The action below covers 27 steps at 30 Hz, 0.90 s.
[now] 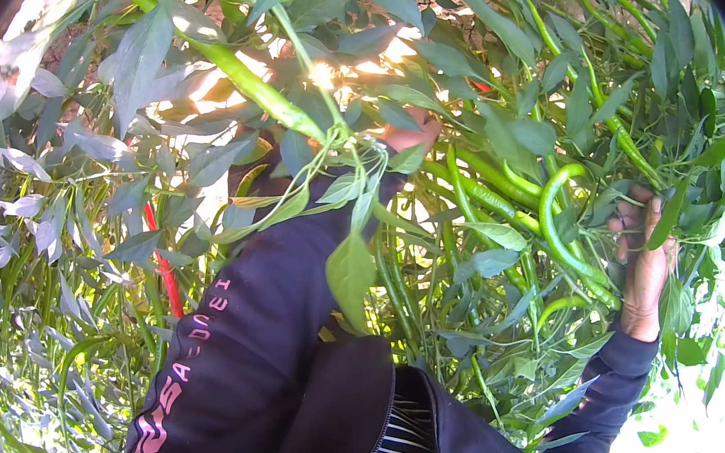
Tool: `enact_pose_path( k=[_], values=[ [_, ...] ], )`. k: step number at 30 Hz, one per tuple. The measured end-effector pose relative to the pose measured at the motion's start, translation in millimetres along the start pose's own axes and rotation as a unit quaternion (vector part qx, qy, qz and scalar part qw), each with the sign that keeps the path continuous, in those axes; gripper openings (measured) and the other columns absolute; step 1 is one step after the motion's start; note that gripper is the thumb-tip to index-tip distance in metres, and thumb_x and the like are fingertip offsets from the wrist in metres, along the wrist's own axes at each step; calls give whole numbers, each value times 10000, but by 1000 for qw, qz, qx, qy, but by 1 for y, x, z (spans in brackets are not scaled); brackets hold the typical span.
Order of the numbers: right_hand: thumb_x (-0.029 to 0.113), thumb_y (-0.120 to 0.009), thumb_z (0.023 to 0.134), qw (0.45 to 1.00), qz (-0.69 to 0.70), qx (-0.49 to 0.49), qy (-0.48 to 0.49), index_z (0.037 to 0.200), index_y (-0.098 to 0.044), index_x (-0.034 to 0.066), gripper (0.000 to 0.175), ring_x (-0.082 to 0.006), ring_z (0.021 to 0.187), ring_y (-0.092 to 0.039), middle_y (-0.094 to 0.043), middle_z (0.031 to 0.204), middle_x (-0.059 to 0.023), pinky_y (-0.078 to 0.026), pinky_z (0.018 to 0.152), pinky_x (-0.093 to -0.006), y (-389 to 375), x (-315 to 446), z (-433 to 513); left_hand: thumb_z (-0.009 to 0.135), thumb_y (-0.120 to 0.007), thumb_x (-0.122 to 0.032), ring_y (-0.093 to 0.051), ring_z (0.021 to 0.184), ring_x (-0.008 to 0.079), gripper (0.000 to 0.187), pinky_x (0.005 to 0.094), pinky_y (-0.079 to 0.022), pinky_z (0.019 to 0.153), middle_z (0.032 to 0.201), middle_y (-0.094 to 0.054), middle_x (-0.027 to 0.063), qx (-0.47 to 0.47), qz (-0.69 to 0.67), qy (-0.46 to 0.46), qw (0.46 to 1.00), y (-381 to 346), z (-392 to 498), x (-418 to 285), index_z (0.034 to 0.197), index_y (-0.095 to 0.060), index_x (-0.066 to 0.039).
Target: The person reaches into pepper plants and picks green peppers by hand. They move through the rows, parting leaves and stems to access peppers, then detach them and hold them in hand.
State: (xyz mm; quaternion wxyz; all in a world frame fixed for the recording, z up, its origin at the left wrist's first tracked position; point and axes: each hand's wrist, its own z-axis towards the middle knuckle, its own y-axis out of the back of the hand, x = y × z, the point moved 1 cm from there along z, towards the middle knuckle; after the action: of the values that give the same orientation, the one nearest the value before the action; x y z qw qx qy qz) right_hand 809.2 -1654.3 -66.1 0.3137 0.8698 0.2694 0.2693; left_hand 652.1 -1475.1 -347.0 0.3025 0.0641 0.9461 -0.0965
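Note:
My left hand point(413, 131) reaches into the pepper plants at the upper middle, mostly hidden by leaves; whether it holds anything is not visible. Long green chili peppers point(482, 190) hang just right of it. My right hand point(647, 261) is among leaves and stems on the right, fingers bent, a ring on one finger; its grip cannot be made out. Beside its fingertips a long green pepper point(630, 147) comes down from above. A curled green pepper point(549, 212) lies between the hands. Another large green pepper point(250, 87) hangs left of my left hand.
Dense pepper foliage point(349, 276) surrounds both arms, with a branching stem crossing in front of my left forearm. A red pepper point(169, 281) hangs left of my left sleeve point(259, 295). Strong sunlight washes out the lower right and patches behind the upper leaves.

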Motion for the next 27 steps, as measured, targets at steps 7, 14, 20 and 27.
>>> enact_pose_path(
  k=[7,14,20,27],
  values=[
    [392,-499,964,1000,-1,-6,6,1112,-619,13,424,-86,651,-618,-675,852,-51,-378,460,-177,0,0,0,904,-544,-251,-605,866,203,326,343,-478,770,953,-654,126,31,8,-60,998,15,4,0,1079,-618,14],
    [406,-519,949,1000,-24,9,18,1144,-601,3,455,-100,678,-632,-678,894,-77,-419,487,-190,5,-4,5,893,-528,-198,-593,994,241,365,350,-466,852,1149,-610,176,206,147,-95,963,6,38,-42,1188,-563,13],
    [381,-623,899,993,-76,9,87,1159,-560,-24,485,-142,934,-577,-635,1034,-113,-445,825,-279,-1,25,-17,846,-558,-212,-615,931,330,338,385,-483,803,1029,-629,225,234,165,-98,953,23,29,-55,1074,-608,32],
    [158,-593,927,961,-60,-165,215,1098,-572,-6,238,-162,992,-591,-607,1098,-104,-449,913,-289,-12,54,-38,815,-656,-226,-611,879,341,319,399,-481,792,967,-623,222,97,76,-4,992,-9,-2,-48,1018,-603,14]
  ],
)
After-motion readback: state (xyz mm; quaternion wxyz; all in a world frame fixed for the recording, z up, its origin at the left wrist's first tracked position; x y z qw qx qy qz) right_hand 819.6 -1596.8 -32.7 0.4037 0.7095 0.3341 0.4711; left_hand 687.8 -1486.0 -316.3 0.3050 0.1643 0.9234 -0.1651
